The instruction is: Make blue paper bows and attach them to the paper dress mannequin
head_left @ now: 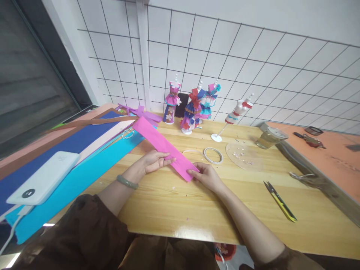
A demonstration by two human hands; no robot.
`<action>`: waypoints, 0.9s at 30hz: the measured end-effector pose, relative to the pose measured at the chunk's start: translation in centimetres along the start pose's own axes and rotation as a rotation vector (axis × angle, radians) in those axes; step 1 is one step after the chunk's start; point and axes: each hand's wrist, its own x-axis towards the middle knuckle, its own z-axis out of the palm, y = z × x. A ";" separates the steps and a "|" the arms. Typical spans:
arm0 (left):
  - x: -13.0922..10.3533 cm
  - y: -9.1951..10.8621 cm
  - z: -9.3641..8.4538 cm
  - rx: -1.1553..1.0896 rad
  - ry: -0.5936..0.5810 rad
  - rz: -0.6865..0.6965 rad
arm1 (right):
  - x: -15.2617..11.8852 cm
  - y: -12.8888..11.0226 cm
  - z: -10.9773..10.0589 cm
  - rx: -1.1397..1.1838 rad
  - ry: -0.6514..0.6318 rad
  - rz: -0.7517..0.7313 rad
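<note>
A bright pink strip of crepe paper (pixel 163 144) stretches slantwise over the wooden table, its far end near the blue and purple sheets. My left hand (pixel 157 160) pinches its lower edge near the middle, thumb on top. At the near right end, my right hand (pixel 206 175) grips the strip between thumb and fingers. Just beyond the hands lies a white roll of tape (pixel 213 155), with a loose pale strip beside it. Yellow-handled thread snips (pixel 280 201) rest on the table right of my right hand.
Several small mannequins stand at the back, including one dressed in pink (pixel 172 99) and a mostly white one (pixel 237 112). A glass cup (pixel 270 138) and a clear dish (pixel 240 155) are at right. Coloured paper (pixel 112 152) and a white power bank (pixel 45 176) lie at left.
</note>
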 end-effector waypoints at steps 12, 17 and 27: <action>0.1 0.2 0.1 -0.085 -0.025 -0.002 | 0.0 0.4 0.3 -0.049 0.000 0.038; 0.1 0.3 -0.1 -0.061 -0.030 -0.025 | 0.0 0.3 0.3 -0.039 -0.013 0.042; -0.3 -0.1 0.6 -0.010 -0.083 -0.074 | -0.2 -0.1 0.4 0.043 -0.039 -0.021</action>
